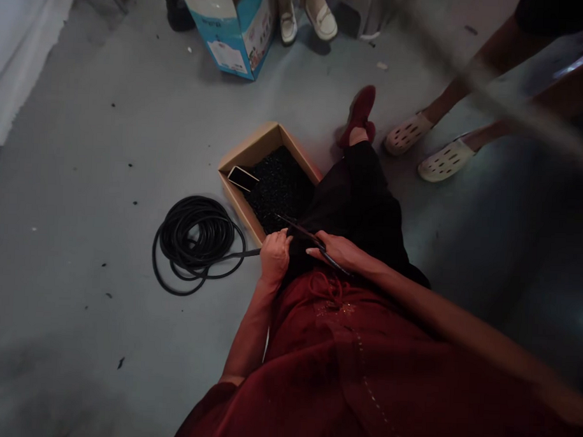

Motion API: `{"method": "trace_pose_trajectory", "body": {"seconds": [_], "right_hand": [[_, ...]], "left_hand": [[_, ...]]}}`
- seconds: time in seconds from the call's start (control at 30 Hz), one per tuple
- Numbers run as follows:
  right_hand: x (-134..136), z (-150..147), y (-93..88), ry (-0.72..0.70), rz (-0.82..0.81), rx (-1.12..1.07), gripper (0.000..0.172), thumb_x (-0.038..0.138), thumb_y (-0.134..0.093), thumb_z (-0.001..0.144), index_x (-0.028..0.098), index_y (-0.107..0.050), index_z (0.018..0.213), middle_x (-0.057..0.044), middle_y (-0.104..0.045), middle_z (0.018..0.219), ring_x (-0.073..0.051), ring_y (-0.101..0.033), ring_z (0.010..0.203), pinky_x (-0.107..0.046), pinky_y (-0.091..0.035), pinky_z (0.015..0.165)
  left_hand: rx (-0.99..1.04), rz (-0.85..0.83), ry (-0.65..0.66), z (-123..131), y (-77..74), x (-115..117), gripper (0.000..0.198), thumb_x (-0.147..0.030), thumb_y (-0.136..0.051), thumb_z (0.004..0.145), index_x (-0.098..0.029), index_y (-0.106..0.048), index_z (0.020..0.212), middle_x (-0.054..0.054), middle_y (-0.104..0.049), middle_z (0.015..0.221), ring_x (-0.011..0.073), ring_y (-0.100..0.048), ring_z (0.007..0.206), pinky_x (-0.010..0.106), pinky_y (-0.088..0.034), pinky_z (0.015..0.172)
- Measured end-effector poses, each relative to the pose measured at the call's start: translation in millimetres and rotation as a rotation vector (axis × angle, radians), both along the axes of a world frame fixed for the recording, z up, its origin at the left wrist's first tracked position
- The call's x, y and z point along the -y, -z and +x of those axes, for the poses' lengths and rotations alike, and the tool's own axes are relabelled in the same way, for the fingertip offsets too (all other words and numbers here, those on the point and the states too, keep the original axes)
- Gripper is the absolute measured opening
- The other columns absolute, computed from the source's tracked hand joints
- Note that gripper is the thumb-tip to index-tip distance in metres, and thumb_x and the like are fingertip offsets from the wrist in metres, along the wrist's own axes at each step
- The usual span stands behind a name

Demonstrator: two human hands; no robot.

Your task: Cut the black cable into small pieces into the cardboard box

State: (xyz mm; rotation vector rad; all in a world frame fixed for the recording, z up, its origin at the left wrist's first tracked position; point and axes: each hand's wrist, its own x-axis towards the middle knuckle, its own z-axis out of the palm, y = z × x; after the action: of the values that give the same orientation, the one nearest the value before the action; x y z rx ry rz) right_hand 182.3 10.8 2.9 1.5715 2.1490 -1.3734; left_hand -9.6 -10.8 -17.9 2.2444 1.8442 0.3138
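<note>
My left hand point(275, 255) is closed round the end of a black rubber hose or cord. From it the cord runs left to a loose coil point(195, 234) lying on the floor. My right hand point(336, 249) grips a pair of scissors point(303, 230), whose blades point up and left, just past my left fingertips. Whether the blades touch the cord cannot be made out. In front of both hands a cardboard box point(249, 147) holds many small black pieces point(280, 183). A dark phone-like rectangle with a pale edge point(243, 178) leans inside its left corner.
A blue and white carton point(235, 32) stands at the top, beside a person's pale shoes point(305, 24). To the right stand another person's legs in beige clogs point(428, 150). Small black scraps point(120, 363) dot the grey floor point(80, 236) at left.
</note>
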Motion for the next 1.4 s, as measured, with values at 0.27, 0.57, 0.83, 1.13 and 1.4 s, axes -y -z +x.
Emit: {"method": "trace_pose_trajectory", "body": {"seconds": [0.27, 0.57, 0.83, 1.13, 1.4], "right_hand": [[6, -1, 0.2, 0.052, 0.0, 0.044, 0.038, 0.053, -0.037, 0.085, 0.02, -0.05, 0.1, -0.008, -0.065, 0.086, -0.021, -0.06, 0.076, -0.024, -0.034, 0.058], [5, -4, -1.9, 0.026, -0.015, 0.133, 0.041, 0.053, -0.035, 0.085, 0.021, -0.052, 0.105, -0.01, -0.065, 0.087, -0.024, -0.061, 0.077, -0.026, -0.034, 0.057], [10, -5, 8.6, 0.027, 0.008, 0.181, 0.04, 0.053, -0.036, 0.084, 0.022, -0.053, 0.103, -0.01, -0.066, 0.086, -0.025, -0.062, 0.077, -0.026, -0.035, 0.056], [7, -2, 11.6, 0.039, -0.007, 0.191, 0.044, 0.059, -0.039, 0.081, 0.023, -0.055, 0.099, -0.01, -0.066, 0.084, -0.024, -0.061, 0.073, -0.025, -0.033, 0.054], [7, 11, 6.7, 0.183, 0.014, 0.028, 0.031, 0.052, -0.045, 0.08, 0.023, -0.055, 0.086, -0.003, -0.062, 0.071, -0.017, -0.058, 0.064, -0.023, -0.033, 0.053]], "left_hand": [[-0.017, 0.028, 0.01, 0, 6.7, 0, 0.035, -0.03, -0.032, 0.091, -0.01, -0.056, 0.107, 0.009, -0.06, 0.085, 0.0183, -0.052, 0.08, 0.028, -0.039, 0.075], [-0.031, 0.007, 0.027, -4, 16.4, 1, 0.036, -0.031, -0.03, 0.091, -0.011, -0.057, 0.104, 0.009, -0.061, 0.086, 0.0182, -0.052, 0.08, 0.029, -0.04, 0.074], [-0.001, -0.069, 0.027, -5, 14.5, 2, 0.036, -0.032, -0.029, 0.091, -0.012, -0.057, 0.104, 0.01, -0.06, 0.085, 0.0186, -0.053, 0.081, 0.03, -0.04, 0.074], [0.567, -0.349, -0.273, -11, 30.4, 0, 0.032, -0.034, -0.04, 0.087, -0.015, -0.061, 0.103, 0.007, -0.063, 0.09, 0.0154, -0.057, 0.079, 0.028, -0.044, 0.074], [1.069, -0.495, -0.51, -16, 4.1, -7, 0.043, -0.038, -0.051, 0.08, -0.014, -0.055, 0.116, 0.002, -0.06, 0.077, 0.0082, -0.052, 0.065, 0.022, -0.043, 0.068]]}}
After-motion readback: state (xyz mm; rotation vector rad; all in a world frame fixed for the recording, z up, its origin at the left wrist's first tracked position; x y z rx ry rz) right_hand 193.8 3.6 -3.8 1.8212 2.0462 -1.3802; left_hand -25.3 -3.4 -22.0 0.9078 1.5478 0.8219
